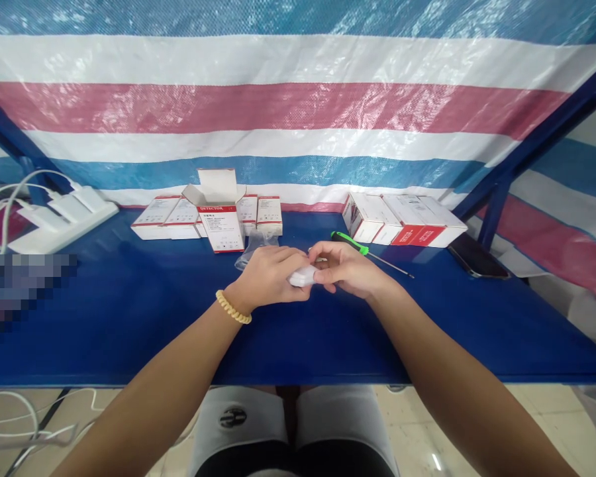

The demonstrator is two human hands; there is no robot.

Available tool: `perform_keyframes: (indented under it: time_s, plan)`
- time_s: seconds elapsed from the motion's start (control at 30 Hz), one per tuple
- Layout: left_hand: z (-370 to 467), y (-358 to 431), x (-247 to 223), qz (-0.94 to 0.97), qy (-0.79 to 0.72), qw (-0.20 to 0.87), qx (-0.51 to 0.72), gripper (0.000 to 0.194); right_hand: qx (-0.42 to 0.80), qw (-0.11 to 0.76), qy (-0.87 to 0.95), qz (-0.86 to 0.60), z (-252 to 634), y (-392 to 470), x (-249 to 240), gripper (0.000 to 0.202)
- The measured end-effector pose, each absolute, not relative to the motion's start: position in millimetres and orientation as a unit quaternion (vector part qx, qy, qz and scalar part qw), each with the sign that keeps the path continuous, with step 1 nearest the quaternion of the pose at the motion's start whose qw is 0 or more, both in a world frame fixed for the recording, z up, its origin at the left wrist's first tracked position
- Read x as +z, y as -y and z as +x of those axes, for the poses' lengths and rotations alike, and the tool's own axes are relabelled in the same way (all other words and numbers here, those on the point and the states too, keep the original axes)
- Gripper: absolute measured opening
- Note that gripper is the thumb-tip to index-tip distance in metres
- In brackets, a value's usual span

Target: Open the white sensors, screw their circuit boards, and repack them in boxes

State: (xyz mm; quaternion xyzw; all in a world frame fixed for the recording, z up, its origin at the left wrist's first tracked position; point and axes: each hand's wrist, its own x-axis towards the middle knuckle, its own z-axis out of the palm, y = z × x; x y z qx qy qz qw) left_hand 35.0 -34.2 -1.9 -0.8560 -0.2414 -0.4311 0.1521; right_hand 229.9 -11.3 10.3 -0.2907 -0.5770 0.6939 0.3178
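A small white plastic device [302,276] is held above the middle of the blue table [298,344]. My left hand [271,277] wraps round it from the left and covers much of it. My right hand [345,268] is closed at its right end, with thumb and fingers pinching there. What the right fingertips press on is partly hidden. Just behind my left hand lies a clear plastic bag [255,246]. An open white and red box [222,225] marked DETECTOR stands upright behind it. Beyond my right hand rests a screwdriver [350,242] with a green and black handle.
Several closed boxes [161,215] lie at the back left, and more boxes [407,222] stand at the back right. A black phone [477,257] lies at the right. A white power strip [64,228] with cables is at the left. Striped sheeting [298,106] hangs behind.
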Motion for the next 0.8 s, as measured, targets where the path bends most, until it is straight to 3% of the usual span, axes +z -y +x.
perform_keyframes:
  time_s: [0.4,0.47,0.57,0.67,0.8]
  plan:
    - [37.8,32.0,-7.4,-0.808,0.292,0.069,-0.507,0.029,0.595,0.402,0.627,-0.303,236.9,2.1,9.8,0.045]
    - [33.8,29.6,-7.1,-0.807,0.301,0.089,-0.500,0.028,0.521,0.424,0.649,-0.356,247.2,-3.1,14.4,0.038]
    - [26.7,25.0,-5.9,-0.812,0.308,0.121,-0.480,0.024,0.305,0.452,0.658,-0.519,271.4,-16.6,17.7,0.019]
    - [20.2,21.5,-4.7,-0.822,0.322,0.115,-0.456,0.020,0.139,0.301,0.653,-0.681,294.6,-31.2,13.0,0.018]
    - [12.7,20.3,-3.5,-0.845,0.342,0.057,-0.407,0.017,0.141,0.143,0.694,-0.691,302.4,-40.5,0.3,0.032]
